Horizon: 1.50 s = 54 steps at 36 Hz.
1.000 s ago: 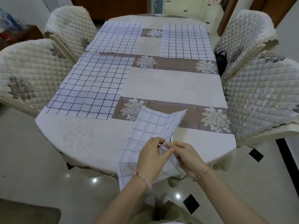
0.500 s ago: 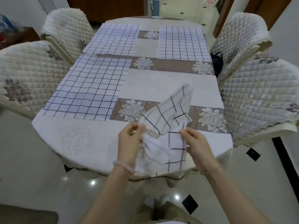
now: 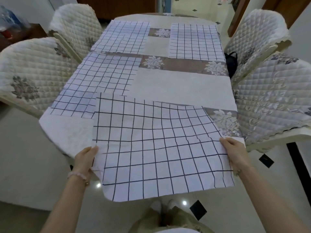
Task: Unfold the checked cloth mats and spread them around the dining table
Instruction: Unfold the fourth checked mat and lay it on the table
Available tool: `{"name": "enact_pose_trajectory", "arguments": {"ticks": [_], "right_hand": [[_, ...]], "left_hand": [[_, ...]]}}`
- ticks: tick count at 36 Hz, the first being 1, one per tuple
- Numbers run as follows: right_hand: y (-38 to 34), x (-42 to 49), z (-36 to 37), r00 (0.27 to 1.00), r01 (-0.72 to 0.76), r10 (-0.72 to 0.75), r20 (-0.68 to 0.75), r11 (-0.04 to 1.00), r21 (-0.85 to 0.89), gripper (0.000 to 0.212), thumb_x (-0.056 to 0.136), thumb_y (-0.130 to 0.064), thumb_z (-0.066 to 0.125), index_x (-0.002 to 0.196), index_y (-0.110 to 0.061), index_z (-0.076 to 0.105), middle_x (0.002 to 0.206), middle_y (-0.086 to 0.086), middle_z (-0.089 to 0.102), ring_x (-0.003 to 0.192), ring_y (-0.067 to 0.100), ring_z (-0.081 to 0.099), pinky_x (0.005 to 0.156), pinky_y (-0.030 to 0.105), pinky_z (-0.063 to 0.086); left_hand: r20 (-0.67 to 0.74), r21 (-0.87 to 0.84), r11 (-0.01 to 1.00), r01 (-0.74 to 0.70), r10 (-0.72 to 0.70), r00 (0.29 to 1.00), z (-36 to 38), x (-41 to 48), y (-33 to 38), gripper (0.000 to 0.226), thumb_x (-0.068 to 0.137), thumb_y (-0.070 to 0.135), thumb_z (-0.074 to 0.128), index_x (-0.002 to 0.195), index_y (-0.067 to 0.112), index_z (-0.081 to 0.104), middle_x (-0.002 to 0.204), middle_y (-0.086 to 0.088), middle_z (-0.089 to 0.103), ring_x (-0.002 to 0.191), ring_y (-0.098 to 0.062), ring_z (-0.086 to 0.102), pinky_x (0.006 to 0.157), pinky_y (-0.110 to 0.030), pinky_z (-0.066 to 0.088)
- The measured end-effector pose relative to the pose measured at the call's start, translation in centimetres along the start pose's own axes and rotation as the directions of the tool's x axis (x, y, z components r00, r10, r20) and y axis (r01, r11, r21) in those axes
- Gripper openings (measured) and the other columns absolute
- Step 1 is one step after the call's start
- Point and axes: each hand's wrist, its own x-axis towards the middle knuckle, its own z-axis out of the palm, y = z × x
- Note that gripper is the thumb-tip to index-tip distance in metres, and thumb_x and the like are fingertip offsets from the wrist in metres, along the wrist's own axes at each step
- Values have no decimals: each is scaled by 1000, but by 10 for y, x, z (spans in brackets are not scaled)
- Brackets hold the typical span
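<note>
No text, label, brand, number or sign can be read anywhere in the view. The checked cloth mats (image 3: 156,148) carry only a dark grid on white, the tablecloth on the table (image 3: 181,88) shows only flower motifs, and the quilted chair covers (image 3: 33,71) bear only embroidered flowers. A blurred bottle (image 3: 10,22) at the far left edge may have a label, but nothing on it is legible.
</note>
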Motion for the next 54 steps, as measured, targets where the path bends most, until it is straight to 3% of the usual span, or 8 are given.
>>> {"name": "enact_pose_trajectory", "arguments": {"ticks": [5, 8, 13, 20, 29, 33, 45, 54], "right_hand": [[3, -3, 1, 1000, 15, -16, -15, 995, -98, 34, 94, -12, 52, 107, 20, 58, 116, 34, 59, 109, 45, 54, 58, 14, 48], [10, -1, -1, 999, -34, 34, 0, 992, -124, 36, 93, -14, 54, 95, 22, 57, 84, 27, 60, 79, 37, 56, 73, 38, 55], [23, 0, -3, 998, -56, 55, -19, 994, -91, 27, 92, -12, 56, 85, 14, 60, 76, 23, 58, 69, 23, 51, 61, 23, 47], [29, -7, -5, 997, -54, 49, -62, 996, -73, 41, 90, -14, 58, 94, 26, 49, 98, 48, 48, 80, 54, 50, 67, 36, 41], [16, -31, -21, 985, -17, 31, -171, 997, 79, 31, 94, -19, 53, 110, 7, 59, 112, 27, 57, 76, 15, 47, 62, 24, 37], [21, -44, -45, 975, 30, 1, -220, 990, 138, 16, 92, -24, 56, 84, -13, 64, 77, 3, 56, 78, 20, 51, 64, 28, 39], [43, -93, -131, 881, 162, 31, -472, 917, 363, 13, 91, -20, 57, 81, -21, 66, 83, 1, 64, 76, 15, 57, 70, 33, 43], [91, -125, -223, 770, 190, 135, -623, 884, 427, 14, 91, -21, 56, 82, -18, 66, 76, -4, 68, 73, 12, 61, 65, 27, 49]], "left_hand": [[-24, 116, 991, 64, -61, 998, -4, 8, -19, 44, 91, 18, 58, 129, -3, 49, 127, -17, 55, 116, -34, 53, 98, -40, 41], [6, 118, 986, 120, -121, 993, -4, 13, -23, 46, 91, 15, 58, 132, -4, 46, 120, -17, 56, 107, -32, 54, 97, -40, 42], [43, 182, 978, 106, -116, 992, -7, 25, -22, 43, 88, 20, 62, 123, -3, 54, 115, -22, 62, 97, -32, 59, 93, -43, 46], [70, 306, 948, -84, 65, 995, 8, 7, -5, 53, 89, 23, 62, 133, -2, 46, 134, -25, 50, 122, -43, 47, 107, -54, 36], [211, 269, 884, -381, 332, 919, 28, -7, 27, 28, 92, 18, 57, 67, 24, 44, 71, 3, 43, 70, -17, 43, 65, -29, 35], [289, 129, 866, -484, 434, 853, 49, -27, 53, 26, 92, 16, 56, 70, 27, 47, 72, 5, 47, 67, -6, 43, 64, -22, 35], [482, -30, 833, -553, 497, 722, 130, -61, 83, 24, 91, 19, 58, 104, 0, 60, 89, -3, 59, 84, -12, 51, 78, -27, 42], [637, -6, 791, -611, 474, 608, 224, -127, 74, 10, 91, 19, 58, 83, 13, 59, 77, 2, 58, 72, -11, 52, 64, -24, 46]]}}
